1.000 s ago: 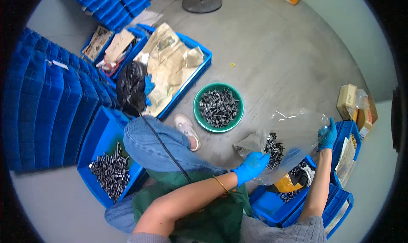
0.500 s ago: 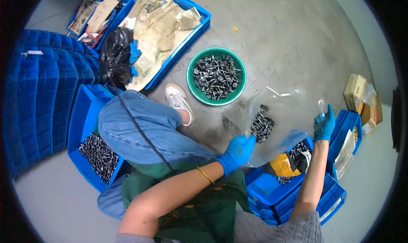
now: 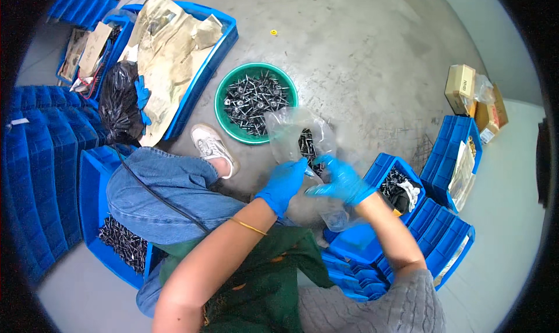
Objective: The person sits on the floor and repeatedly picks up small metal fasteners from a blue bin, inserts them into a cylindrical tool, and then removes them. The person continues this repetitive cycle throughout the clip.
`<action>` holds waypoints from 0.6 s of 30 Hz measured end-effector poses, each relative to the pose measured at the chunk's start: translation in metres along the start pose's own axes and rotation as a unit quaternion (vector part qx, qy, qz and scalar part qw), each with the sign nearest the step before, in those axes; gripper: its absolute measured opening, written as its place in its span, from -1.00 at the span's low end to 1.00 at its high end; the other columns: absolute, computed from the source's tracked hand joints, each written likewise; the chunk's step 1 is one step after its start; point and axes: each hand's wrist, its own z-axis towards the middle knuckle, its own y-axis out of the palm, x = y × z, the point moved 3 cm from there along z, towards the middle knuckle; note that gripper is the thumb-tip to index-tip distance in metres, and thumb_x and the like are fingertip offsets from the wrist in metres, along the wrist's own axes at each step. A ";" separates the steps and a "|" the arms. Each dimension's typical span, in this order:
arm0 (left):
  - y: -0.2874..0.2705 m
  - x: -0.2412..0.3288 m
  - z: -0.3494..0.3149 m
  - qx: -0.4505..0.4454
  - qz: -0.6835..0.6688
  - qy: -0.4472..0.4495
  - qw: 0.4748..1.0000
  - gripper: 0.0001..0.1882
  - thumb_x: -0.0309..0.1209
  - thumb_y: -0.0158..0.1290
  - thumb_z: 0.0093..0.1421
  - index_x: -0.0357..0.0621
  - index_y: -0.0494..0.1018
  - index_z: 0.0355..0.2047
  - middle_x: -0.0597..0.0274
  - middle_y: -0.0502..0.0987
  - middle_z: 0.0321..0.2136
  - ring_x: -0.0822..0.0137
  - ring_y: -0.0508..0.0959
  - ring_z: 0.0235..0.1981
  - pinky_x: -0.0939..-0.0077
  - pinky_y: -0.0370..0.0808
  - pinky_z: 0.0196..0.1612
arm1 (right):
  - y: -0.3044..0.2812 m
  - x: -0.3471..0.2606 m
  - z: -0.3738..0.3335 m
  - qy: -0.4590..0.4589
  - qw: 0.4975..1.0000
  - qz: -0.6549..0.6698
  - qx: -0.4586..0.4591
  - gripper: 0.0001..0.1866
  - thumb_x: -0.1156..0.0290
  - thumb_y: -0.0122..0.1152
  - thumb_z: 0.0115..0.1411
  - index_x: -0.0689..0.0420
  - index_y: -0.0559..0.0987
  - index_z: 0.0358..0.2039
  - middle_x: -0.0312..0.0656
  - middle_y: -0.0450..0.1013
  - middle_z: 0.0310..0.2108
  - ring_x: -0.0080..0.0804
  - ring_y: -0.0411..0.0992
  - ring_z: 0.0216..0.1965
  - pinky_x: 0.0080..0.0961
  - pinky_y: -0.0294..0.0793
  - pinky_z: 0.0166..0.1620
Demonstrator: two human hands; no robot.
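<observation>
A clear plastic bag [image 3: 283,134] hangs between my hands, and dark screws [image 3: 307,143] show inside it. My left hand [image 3: 283,186], in a blue glove, is closed on the bag's edge. Close beside it, my right hand [image 3: 345,182], also gloved in blue, has its thumb and fingers apart next to the bag; it is slightly blurred. Just beyond the bag stands a round green basin [image 3: 219,113] full of long screws with washers, and the bag's far edge overlaps its rim in view.
A blue bin [image 3: 96,225] of screws stands by my left leg. More blue bins [image 3: 381,170] are at my right, one holding dark parts and a white glove. A large blue tray [image 3: 224,44] with brown paper, a black bag [image 3: 120,100] and stacked crates [image 3: 46,175] fill the left.
My right hand has come in from the far right to beside my left, letting the bag's outer corner go. The bag is now gathered closer to the basin. The whole view has shifted.
</observation>
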 end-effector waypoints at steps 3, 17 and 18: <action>0.002 0.006 0.002 -0.050 0.058 -0.003 0.997 -0.56 -0.08 -0.22 0.04 -0.19 0.28 -0.24 0.15 0.34 -0.33 0.29 0.34 -0.33 0.43 0.29 -0.33 | 0.051 0.020 0.004 0.012 0.973 -0.220 0.076 -0.54 0.30 0.18 -0.20 0.25 0.31 -0.30 0.03 0.33 -0.37 -0.15 0.33 -0.39 -0.37 0.30 -0.31; -0.222 0.099 -0.251 0.318 -0.174 0.478 0.800 -0.56 -0.36 -0.41 0.13 -0.33 0.02 0.00 0.05 0.06 0.02 0.20 0.05 0.07 0.37 -0.09 0.12 | -0.023 0.114 0.015 0.336 0.802 0.391 0.302 -0.85 0.59 0.03 -0.28 0.14 0.39 -0.58 -0.26 0.27 -0.73 -0.48 0.23 -0.74 -0.57 0.21 -0.67; -0.245 0.068 -0.300 0.391 -0.245 0.460 0.758 -0.55 -0.40 -0.38 0.11 -0.34 -0.01 0.00 0.02 0.04 0.03 0.21 0.01 0.08 0.38 -0.12 0.13 | -0.026 0.092 0.023 0.309 0.804 0.429 0.272 -0.87 0.60 0.03 -0.30 0.12 0.36 -0.63 -0.27 0.20 -0.80 -0.46 0.15 -0.82 -0.54 0.13 -0.75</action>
